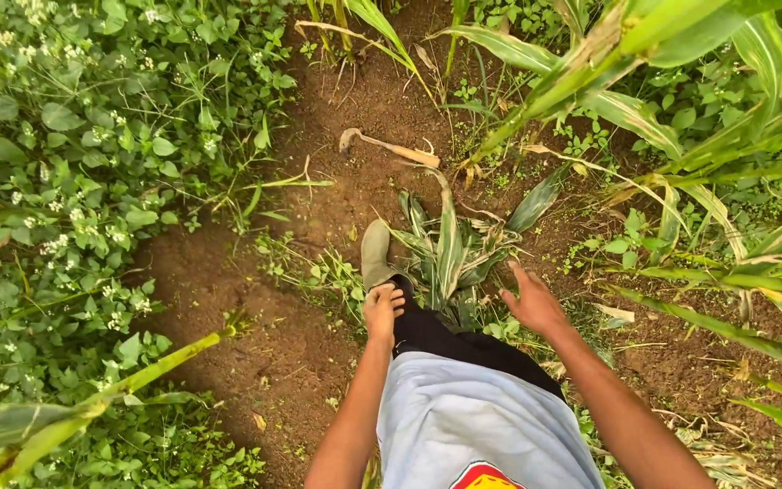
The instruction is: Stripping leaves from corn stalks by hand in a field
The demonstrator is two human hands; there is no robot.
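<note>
- Fingers of the left hand [383, 311] were seen curled into a loose fist with nothing in it, level with the knee of the dark trouser leg [445, 340].
- Fingers of the right hand [533, 303] were spread and slack, nothing grasped, held just right of the flattened maize plant [450, 252].
- Flattened maize plant was recorded lying on the bare soil path [228, 299], directly ahead of the right hand, with the grey boot [375, 254] planted at its left edge.
- Its leaves were noted as striped pale and green, limp and splayed; judged light, soft and easily torn, the edges possibly rough to bare skin.
- Best hold was judged to be low on the plant, where the leaves gather into the stiffer stalk, not at the leaf tips; the base itself was partly hidden by the leg.
- Standing maize stalks [681, 109] were logged right of the flattened plant, flowering weeds [56, 181] well to its left, a dry curled husk [391, 148] beyond it.
</note>
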